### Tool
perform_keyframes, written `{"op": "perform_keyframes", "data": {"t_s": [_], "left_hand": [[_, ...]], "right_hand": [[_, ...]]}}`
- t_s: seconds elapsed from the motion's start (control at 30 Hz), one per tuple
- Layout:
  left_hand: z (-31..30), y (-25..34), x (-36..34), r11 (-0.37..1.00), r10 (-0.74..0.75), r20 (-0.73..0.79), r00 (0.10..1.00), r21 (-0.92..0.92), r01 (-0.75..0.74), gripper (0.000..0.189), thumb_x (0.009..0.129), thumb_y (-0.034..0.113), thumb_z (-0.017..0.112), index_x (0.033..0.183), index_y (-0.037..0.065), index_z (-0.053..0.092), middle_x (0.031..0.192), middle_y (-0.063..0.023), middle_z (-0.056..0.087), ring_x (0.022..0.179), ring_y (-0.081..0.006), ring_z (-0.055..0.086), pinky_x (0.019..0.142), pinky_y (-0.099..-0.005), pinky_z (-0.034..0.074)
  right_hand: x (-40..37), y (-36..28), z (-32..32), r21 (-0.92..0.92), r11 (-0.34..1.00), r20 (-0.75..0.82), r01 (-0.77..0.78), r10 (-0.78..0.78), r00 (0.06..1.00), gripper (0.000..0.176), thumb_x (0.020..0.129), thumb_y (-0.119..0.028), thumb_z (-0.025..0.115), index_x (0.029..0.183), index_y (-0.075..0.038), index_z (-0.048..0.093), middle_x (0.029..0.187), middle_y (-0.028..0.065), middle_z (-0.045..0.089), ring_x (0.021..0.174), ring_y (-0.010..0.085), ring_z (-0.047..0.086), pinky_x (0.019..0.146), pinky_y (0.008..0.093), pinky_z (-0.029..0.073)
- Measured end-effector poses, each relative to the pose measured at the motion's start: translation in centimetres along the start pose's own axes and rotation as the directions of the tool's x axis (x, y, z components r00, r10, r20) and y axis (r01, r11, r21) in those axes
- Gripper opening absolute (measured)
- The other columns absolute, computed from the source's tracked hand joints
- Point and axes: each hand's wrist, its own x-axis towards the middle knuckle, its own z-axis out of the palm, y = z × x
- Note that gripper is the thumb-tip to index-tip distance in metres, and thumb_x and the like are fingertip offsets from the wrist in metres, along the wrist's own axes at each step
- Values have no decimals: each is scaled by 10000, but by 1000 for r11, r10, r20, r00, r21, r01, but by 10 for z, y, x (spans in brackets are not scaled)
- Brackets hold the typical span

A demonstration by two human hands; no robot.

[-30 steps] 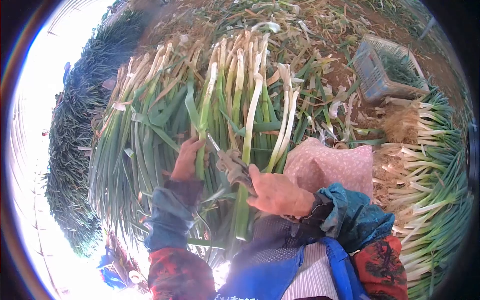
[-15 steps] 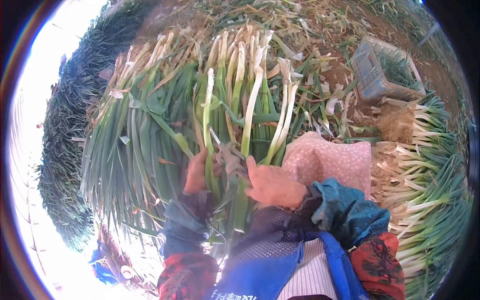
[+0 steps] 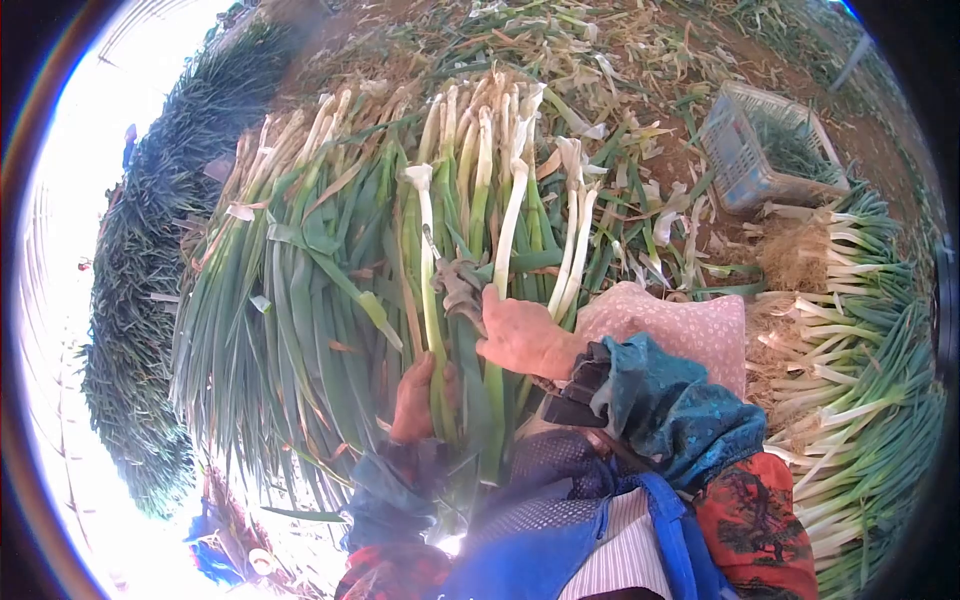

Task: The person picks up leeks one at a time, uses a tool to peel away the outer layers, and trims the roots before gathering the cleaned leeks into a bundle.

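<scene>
My left hand (image 3: 413,398) is closed around the lower green part of a long green onion (image 3: 427,285). Loose pale skin flares out at the onion's white end, which points away from me. In my right hand (image 3: 530,338) is a cloth-wrapped tool (image 3: 462,287) with a thin metal tip (image 3: 430,243) right beside the onion's stalk. Several paler onions, such as a white stalk (image 3: 510,220), lie near my right hand. Under and left of my hands spreads a big pile of green onions (image 3: 310,290).
A plastic crate (image 3: 735,150) with green leaves inside stands at the upper right. Rooted onions (image 3: 850,400) lie stacked along the right side. Pink patterned fabric (image 3: 665,325) is beside my right forearm. Peeled scraps (image 3: 630,130) litter the ground; a dark green heap (image 3: 150,290) runs along the left.
My left hand has moved down toward my body along with the onion. Loose skin now flares at its white end. My right hand has shifted slightly up and left, tool still in it.
</scene>
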Motion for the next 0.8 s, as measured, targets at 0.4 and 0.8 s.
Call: {"op": "perform_keyframes", "data": {"t_s": [0.4, 0.8], "left_hand": [[30, -21, -38, 999, 43, -81, 996, 23, -41, 349, 948, 310, 459, 1196, 64, 478, 758, -17, 499, 573, -112, 465, 495, -249, 403], [74, -33, -1, 836, 243, 66, 968, 492, -244, 228, 923, 214, 458, 1022, 37, 563, 700, 21, 507, 570, -51, 462, 462, -222, 375]], "right_hand": [[61, 19, 5, -116, 992, -92, -42, 31, 995, 350, 726, -144, 536, 942, 120, 460, 766, 243, 638, 736, 373, 656, 673, 430, 529], [-38, 9, -16, -80, 993, 71, -91, 96, 993, 451, 769, -218, 578, 1025, 89, 370, 698, 228, 602, 653, 383, 627, 560, 453, 505]]}}
